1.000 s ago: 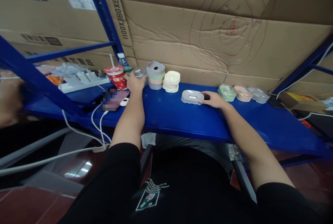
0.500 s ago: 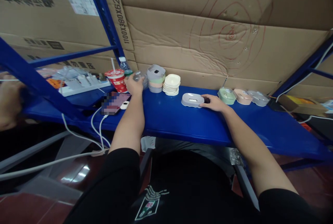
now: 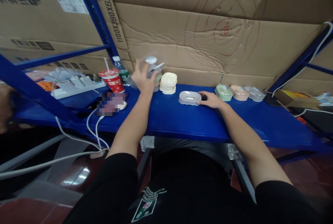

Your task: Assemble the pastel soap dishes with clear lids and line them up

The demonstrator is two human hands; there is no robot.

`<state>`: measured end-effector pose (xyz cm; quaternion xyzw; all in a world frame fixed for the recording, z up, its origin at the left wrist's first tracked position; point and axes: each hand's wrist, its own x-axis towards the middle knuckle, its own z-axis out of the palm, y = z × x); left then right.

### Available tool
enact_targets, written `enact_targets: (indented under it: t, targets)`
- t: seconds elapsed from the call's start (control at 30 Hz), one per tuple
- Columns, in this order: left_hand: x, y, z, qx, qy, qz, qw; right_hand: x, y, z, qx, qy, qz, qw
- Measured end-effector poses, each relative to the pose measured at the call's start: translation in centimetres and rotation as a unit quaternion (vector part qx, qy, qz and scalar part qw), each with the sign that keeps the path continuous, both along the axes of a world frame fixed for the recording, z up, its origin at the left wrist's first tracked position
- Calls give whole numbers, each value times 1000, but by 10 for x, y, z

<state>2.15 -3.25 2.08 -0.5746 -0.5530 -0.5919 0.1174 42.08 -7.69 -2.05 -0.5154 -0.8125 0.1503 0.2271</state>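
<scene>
Left hand [image 3: 144, 78], fingers spread, has now raised a clear lid [image 3: 151, 59]; right hand [image 3: 212, 99], partly curled, pinches the grey dish [image 3: 189, 98], its long axis left-right along the desk [image 3: 166, 121]

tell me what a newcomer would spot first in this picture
Uneven red rings on the brown cardboard wall stand out behind the glossy blue table. Below, the right grip touches one end of a grey oval plastic dish. Further left, a red patterned cup with a white straw stands on the table.
</scene>
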Motion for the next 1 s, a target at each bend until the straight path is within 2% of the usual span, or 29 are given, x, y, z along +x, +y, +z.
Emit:
enact_targets:
  t: [0.17,0.23,0.3,0.43,0.77,1.0]
  targets:
    - [92,-35,-12,-101,138,-142,975,1,2,1,28,55,-29,998]
    - [116,-48,-19,-133,172,-187,958,1,3,1,56,79,-23,995]
    - [128,-57,-25,-153,188,-215,946,0,3,2,68,81,-27,994]
    - [128,-59,-29,-192,217,-237,927,-1,0,3,55,46,-42,997]
    - [102,-42,-20,-304,304,-296,853,-5,-2,0,27,26,-23,999]
    - [96,-27,-29,-311,222,-328,864,-5,0,-1,35,10,-23,999]
